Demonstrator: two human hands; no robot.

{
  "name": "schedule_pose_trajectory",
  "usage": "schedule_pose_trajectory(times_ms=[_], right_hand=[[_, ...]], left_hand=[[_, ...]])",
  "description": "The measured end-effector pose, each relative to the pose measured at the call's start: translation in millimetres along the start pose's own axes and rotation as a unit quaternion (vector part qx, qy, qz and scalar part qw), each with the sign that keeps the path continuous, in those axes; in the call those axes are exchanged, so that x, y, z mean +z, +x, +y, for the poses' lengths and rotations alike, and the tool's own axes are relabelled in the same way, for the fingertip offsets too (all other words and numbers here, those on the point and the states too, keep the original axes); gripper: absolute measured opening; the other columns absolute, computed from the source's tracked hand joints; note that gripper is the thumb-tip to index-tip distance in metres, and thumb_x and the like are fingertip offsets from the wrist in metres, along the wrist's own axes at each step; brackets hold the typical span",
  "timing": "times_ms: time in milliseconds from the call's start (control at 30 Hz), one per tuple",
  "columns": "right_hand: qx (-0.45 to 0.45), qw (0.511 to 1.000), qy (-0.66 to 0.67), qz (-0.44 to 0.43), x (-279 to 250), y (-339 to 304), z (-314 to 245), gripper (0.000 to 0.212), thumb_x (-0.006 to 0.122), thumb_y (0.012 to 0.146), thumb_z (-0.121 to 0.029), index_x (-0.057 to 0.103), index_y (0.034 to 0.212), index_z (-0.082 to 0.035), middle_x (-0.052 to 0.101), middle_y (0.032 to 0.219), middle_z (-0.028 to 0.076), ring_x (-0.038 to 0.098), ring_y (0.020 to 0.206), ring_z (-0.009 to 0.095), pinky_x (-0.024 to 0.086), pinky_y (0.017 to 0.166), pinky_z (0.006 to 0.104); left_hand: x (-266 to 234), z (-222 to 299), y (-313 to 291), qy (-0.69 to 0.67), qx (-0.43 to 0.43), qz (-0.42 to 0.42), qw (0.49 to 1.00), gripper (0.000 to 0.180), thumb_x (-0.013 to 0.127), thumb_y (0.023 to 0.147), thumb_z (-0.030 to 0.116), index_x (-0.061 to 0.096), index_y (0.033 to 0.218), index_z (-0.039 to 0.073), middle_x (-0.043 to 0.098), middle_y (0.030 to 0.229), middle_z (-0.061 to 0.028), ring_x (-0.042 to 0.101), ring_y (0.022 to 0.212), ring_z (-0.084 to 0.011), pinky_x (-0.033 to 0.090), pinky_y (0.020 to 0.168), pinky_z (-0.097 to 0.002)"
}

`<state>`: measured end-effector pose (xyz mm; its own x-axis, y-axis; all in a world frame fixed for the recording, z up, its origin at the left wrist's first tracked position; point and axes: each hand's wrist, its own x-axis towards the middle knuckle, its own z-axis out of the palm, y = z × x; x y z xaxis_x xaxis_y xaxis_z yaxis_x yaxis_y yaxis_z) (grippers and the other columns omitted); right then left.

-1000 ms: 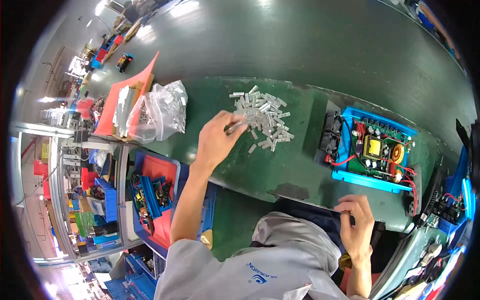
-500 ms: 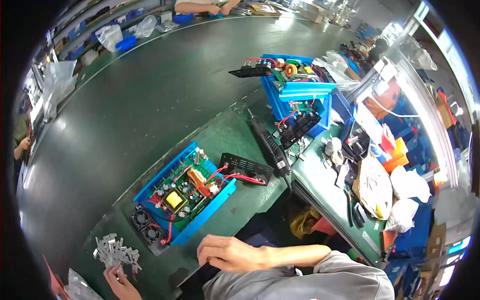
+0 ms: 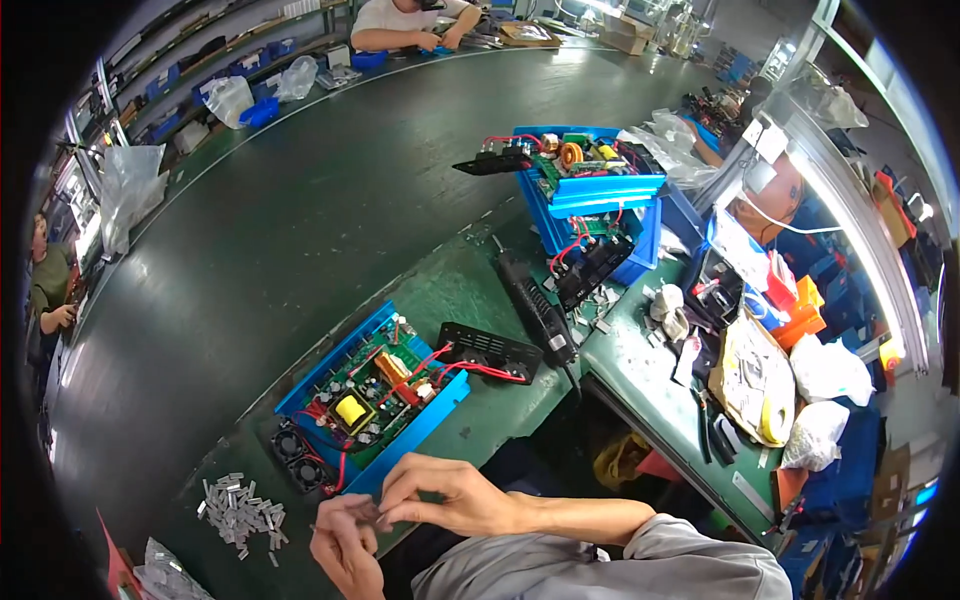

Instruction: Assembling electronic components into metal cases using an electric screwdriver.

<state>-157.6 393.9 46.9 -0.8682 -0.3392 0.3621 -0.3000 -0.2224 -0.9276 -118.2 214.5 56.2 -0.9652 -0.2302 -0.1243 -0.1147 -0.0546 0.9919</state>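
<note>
My left hand point(image 3: 347, 540) and my right hand point(image 3: 447, 494) meet in front of my body, fingertips close together. Both are pinched, and whatever lies between the fingers is too small to make out. Just beyond them is an open blue metal housing point(image 3: 424, 428) with a green circuit board inside. Two black fans point(image 3: 301, 461) sit at its near left end, and red wires run to a black slotted end plate point(image 3: 488, 348) lying at its right. Left of my hands, a pile of small silvery metal pieces point(image 3: 242, 514) is spread on the green bench.
A black electric screwdriver point(image 3: 537, 305) lies right of the housing. Stacked blue housings point(image 3: 608, 192) stand farther back. The right side bench holds pliers point(image 3: 704, 425), bags and loose parts. Across the wide green surface point(image 3: 330, 200) a person works; another stands at far left.
My left hand has left the pile of metal pieces and come right to my right hand. The right hand has shifted slightly, its fingers now pinched. The view has tilted a little.
</note>
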Motion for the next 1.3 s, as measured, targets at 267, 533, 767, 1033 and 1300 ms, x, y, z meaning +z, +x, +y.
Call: schedule_pose_trajectory(times_ms=[267, 533, 767, 1033, 1300], right_hand=[[0.134, 0.982, -0.126, 0.041, -24.2, -22.5, 11.0, 0.028, 0.068, 0.092, -0.005, 0.066, 0.120, -0.003, 0.067, 0.091, 0.009, 0.067, 0.081, 0.018, 0.054, 0.073, 0.0314], [0.212, 0.973, -0.082, 0.035, -46.5, -23.2, 9.5, 0.012, 0.062, 0.098, -0.003, 0.068, 0.106, 0.002, 0.064, 0.097, 0.007, 0.066, 0.083, 0.013, 0.054, 0.072, 0.0249], [0.175, 0.979, -0.098, 0.022, -40.4, -18.3, 13.2, 0.013, 0.059, 0.097, 0.004, 0.063, 0.109, 0.002, 0.062, 0.099, 0.008, 0.066, 0.088, 0.016, 0.053, 0.079, 0.0273], [0.110, 0.968, -0.219, 0.049, -41.3, -11.5, 14.4, 0.019, 0.064, 0.091, 0.005, 0.064, 0.110, 0.002, 0.064, 0.098, 0.009, 0.065, 0.087, 0.016, 0.052, 0.079, 0.0291], [0.006, 0.659, -0.701, 0.274, -161.3, -17.9, 18.5, 0.035, 0.069, 0.094, -0.013, 0.064, 0.128, -0.007, 0.063, 0.124, 0.014, 0.060, 0.114, 0.030, 0.048, 0.097, 0.0408]], left_hand=[[-8.3, -9.0, 7.6, 0.090, -0.003, 0.023, 0.996, 0.064, 0.032, 0.108, 0.044, 0.068, 0.083, -0.004, 0.065, 0.076, -0.0083, 0.062, 0.069, -0.0165, 0.047, 0.064, -0.0266], [11.6, -2.0, 26.6, -0.048, -0.019, -0.109, 0.993, 0.027, 0.059, 0.099, 0.002, 0.052, 0.123, -0.008, 0.069, 0.114, -0.0221, 0.070, 0.100, -0.0243, 0.059, 0.091, -0.0356], [12.1, -2.2, 23.6, -0.052, -0.034, -0.099, 0.993, 0.022, 0.065, 0.097, 0.006, 0.061, 0.114, -0.008, 0.070, 0.104, -0.0155, 0.070, 0.096, -0.0202, 0.060, 0.087, -0.0331], [10.7, -3.8, 25.5, -0.003, -0.030, -0.068, 0.997, 0.019, 0.069, 0.095, 0.007, 0.064, 0.108, -0.007, 0.071, 0.099, -0.0123, 0.072, 0.087, -0.0191, 0.058, 0.079, -0.0281], [-12.1, -17.9, 43.1, 0.257, 0.309, -0.003, 0.916, 0.011, 0.070, 0.090, -0.001, 0.066, 0.101, -0.001, 0.070, 0.095, -0.0141, 0.069, 0.078, -0.0181, 0.054, 0.070, -0.0272]])
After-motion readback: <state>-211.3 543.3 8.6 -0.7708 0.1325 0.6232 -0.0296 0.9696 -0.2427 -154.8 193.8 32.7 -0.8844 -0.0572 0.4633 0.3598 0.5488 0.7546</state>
